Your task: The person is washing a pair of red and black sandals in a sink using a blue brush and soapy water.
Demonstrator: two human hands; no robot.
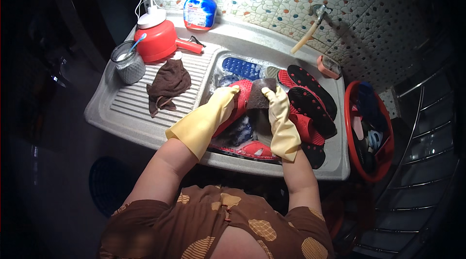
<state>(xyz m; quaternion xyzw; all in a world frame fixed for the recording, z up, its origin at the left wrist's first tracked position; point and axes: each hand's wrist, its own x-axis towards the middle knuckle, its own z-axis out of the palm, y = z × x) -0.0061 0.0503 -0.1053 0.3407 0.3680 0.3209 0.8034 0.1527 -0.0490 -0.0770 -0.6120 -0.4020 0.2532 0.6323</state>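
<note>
Both my hands wear pale yellow rubber gloves over the basin of a grey laundry sink (pixel 120 129). My left hand (pixel 225 100) grips a red slipper (pixel 242 100) at its edge. In my right hand (pixel 277 104) is a dark brown scouring pad (pixel 259 95), beside the slipper. A blue slipper (pixel 241 68) lies in suds behind them. Red slippers with black soles (pixel 313 108) are piled at the basin's right side. Nearer to me, another red slipper (pixel 256 148) rests along the front edge. Foamy water and dark blue footwear (pixel 242 131) show below my hands.
A brown cloth (pixel 169 82) lies on the ribbed drainboard (pixel 125 102), near a glass jar (pixel 131 68) and a red plastic vessel (pixel 154 42). Behind stand a blue spray bottle (pixel 199 11) and a wall tap with hose (pixel 307 35). A red tub (pixel 347 128) with footwear and a metal rack (pixel 418 186) are at right.
</note>
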